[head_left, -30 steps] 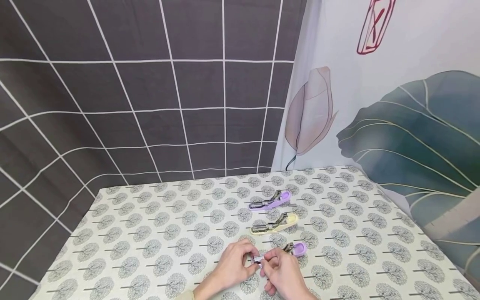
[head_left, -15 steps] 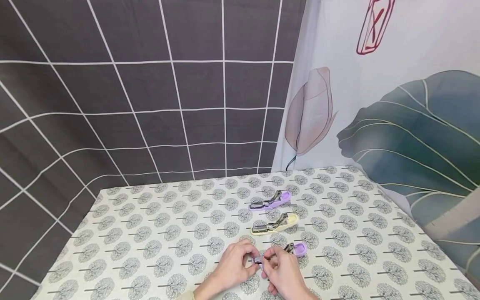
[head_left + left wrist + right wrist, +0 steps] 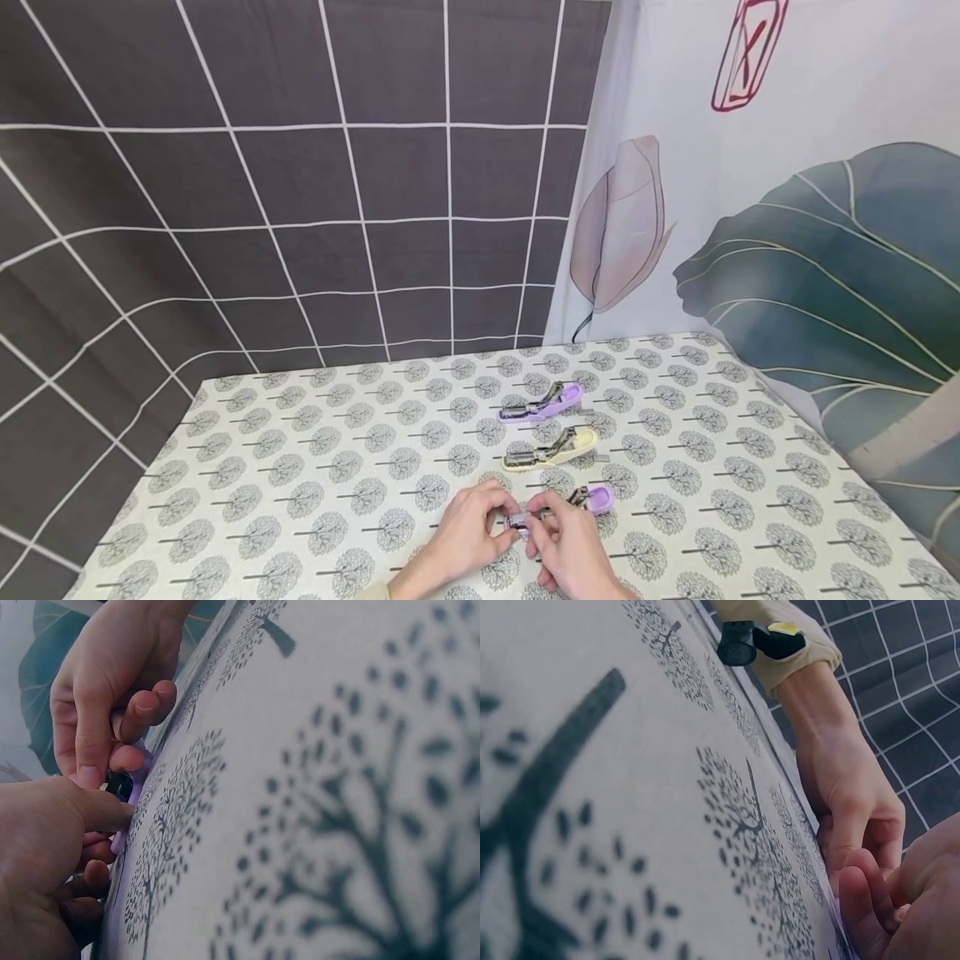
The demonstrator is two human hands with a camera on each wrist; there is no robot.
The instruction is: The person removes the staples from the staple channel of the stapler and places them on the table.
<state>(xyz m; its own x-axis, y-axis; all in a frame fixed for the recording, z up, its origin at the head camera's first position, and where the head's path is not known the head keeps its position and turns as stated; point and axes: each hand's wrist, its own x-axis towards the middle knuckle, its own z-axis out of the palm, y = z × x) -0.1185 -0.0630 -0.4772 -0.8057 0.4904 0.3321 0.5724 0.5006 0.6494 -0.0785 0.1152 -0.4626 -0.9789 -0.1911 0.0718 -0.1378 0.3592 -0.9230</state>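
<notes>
A purple stapler (image 3: pixel 599 499), folded open, lies on the table at the near right. My left hand (image 3: pixel 471 523) grips its front end between thumb and fingers. My right hand (image 3: pixel 568 540) reaches over its middle and pinches a small silver strip of staples (image 3: pixel 521 518) at the stapler's tray. Most of the strip is covered by fingertips. In the left wrist view, a sliver of purple stapler (image 3: pixel 136 791) shows beside the fingers of both hands. The right wrist view has the left hand (image 3: pixel 853 791) meeting the right hand (image 3: pixel 934 896) at the fingertips.
Behind the hands lie an open yellow stapler (image 3: pixel 551 450) and, farther back, another open purple stapler (image 3: pixel 542 403). A small grey staple strip (image 3: pixel 601 457) sits right of the yellow one. The tree-print tablecloth (image 3: pixel 300 467) ends at a dark gridded curtain (image 3: pixel 390 175).
My right hand's fingers have shifted slightly over the tray, with the silver strip settling lower against it. My left hand holds the same place, and the other staplers have not moved.
</notes>
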